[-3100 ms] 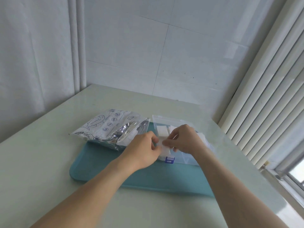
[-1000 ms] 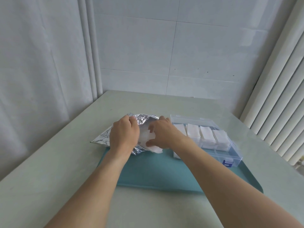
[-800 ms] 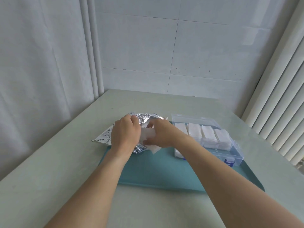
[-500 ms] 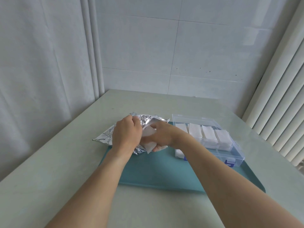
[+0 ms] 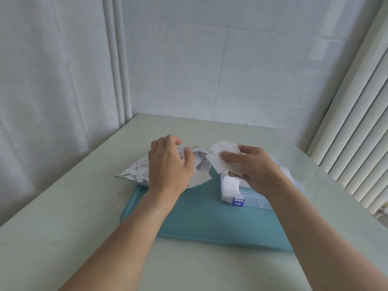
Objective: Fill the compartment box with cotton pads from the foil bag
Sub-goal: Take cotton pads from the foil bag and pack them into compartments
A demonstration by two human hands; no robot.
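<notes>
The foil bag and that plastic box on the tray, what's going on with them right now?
A person is moving cotton pads from the foil bag into the clear compartment box, both on a teal tray. The left hand grips the bag at its open end. The right hand pinches a small bunch of cotton pads in the air between bag and box. The one compartment in view already holds pads; the right arm hides the rest.

No words, brands or numbers can be read. The foil bag (image 5: 136,168) at the tray's (image 5: 201,219) far left corner bears only line drawings.
</notes>
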